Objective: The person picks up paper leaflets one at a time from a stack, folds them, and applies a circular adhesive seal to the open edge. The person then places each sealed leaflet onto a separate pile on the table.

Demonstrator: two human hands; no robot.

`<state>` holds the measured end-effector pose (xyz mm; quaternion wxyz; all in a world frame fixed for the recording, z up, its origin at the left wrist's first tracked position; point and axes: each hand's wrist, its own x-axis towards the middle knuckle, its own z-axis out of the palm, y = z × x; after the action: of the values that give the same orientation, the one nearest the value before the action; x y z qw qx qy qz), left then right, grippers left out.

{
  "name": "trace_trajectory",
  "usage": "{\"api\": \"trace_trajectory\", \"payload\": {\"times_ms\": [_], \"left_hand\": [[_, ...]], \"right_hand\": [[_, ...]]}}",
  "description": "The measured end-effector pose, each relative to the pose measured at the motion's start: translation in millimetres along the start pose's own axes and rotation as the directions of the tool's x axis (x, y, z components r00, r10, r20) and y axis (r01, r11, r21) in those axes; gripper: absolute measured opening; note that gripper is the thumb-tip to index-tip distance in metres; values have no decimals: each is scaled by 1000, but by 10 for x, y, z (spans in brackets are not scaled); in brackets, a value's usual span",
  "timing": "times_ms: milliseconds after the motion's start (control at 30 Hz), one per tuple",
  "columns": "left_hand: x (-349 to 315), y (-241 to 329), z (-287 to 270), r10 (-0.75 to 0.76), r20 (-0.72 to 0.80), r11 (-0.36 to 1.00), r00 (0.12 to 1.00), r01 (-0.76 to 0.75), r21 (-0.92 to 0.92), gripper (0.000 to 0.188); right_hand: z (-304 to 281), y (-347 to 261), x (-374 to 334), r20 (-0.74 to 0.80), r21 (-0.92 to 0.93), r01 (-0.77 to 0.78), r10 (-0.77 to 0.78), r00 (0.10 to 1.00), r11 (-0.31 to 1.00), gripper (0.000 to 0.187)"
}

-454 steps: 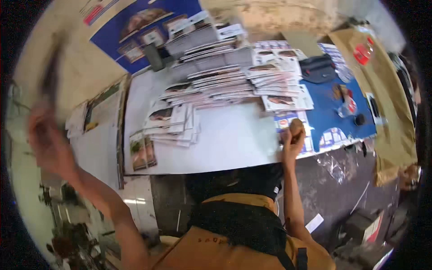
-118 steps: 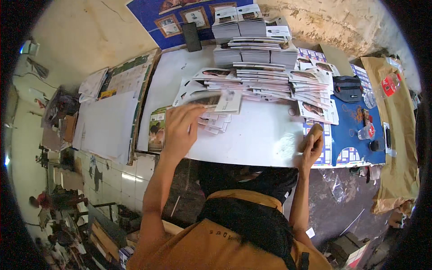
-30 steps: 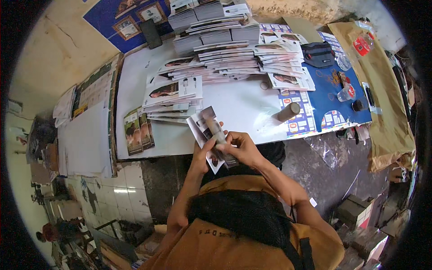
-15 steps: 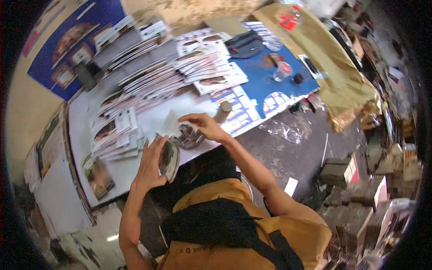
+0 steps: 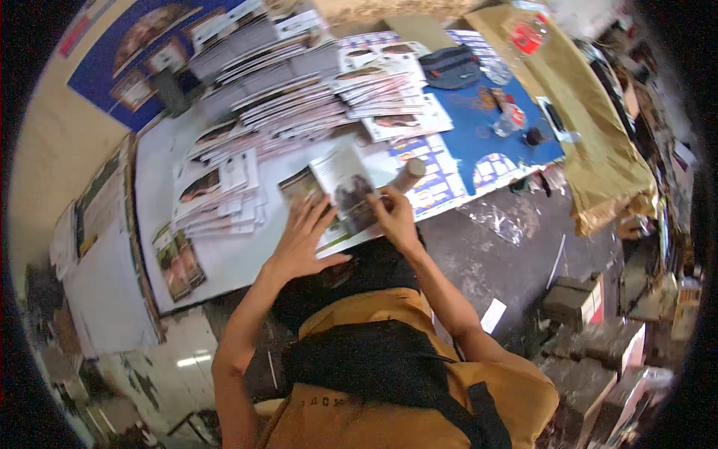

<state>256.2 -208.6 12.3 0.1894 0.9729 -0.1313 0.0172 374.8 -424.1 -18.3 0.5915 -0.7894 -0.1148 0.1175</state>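
An open booklet (image 5: pixel 345 178) with dark photo pages lies at the table's near edge. My left hand (image 5: pixel 301 238) rests on its left side, fingers stretched out and apart, thumb toward the table edge. My right hand (image 5: pixel 398 223) pinches the right edge of the booklet between thumb and fingers. Just beyond that hand, a short grey-brown cylinder (image 5: pixel 410 173) is on the table. To the left lies a fanned pile of white booklets (image 5: pixel 221 194), and a booklet with a green and brown cover (image 5: pixel 178 262) lies at the table's left corner.
Tall stacks of booklets (image 5: pixel 288 97) fill the back of the white table (image 5: pixel 217 277). On the blue sheet (image 5: pixel 467 142) at right are a dark waist bag (image 5: pixel 451 67) and a plastic bottle (image 5: pixel 512 120). Cardboard boxes (image 5: pixel 572 299) stand on the floor at right.
The booklet, earlier held partly raised with its pages curled, is now opened flatter on the table. My left hand has moved from gripping its side to lying spread on it. The view has shifted.
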Motion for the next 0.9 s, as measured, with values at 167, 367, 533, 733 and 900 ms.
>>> {"api": "trace_trajectory", "payload": {"times_ms": [167, 367, 533, 733, 900], "left_hand": [[64, 7, 227, -56, -65, 995, 996, 61, 83, 82], [65, -27, 430, -110, -200, 991, 974, 123, 56, 52], [93, -143, 422, -279, -412, 928, 867, 133, -347, 56], [-279, -48, 284, -517, -384, 849, 765, 514, -119, 93], [-479, -319, 330, -408, -441, 913, 800, 360, -191, 51]], "right_hand": [[113, -87, -15, 108, 251, 43, -73, 991, 967, 17], [294, 24, 157, 114, 442, -24, -29, 993, 897, 18], [568, -191, 65, 115, -106, 465, -454, 884, 879, 49], [695, -246, -15, 272, -440, 555, -485, 831, 706, 60], [754, -200, -37, 424, -569, 652, -500, 755, 502, 60]]}}
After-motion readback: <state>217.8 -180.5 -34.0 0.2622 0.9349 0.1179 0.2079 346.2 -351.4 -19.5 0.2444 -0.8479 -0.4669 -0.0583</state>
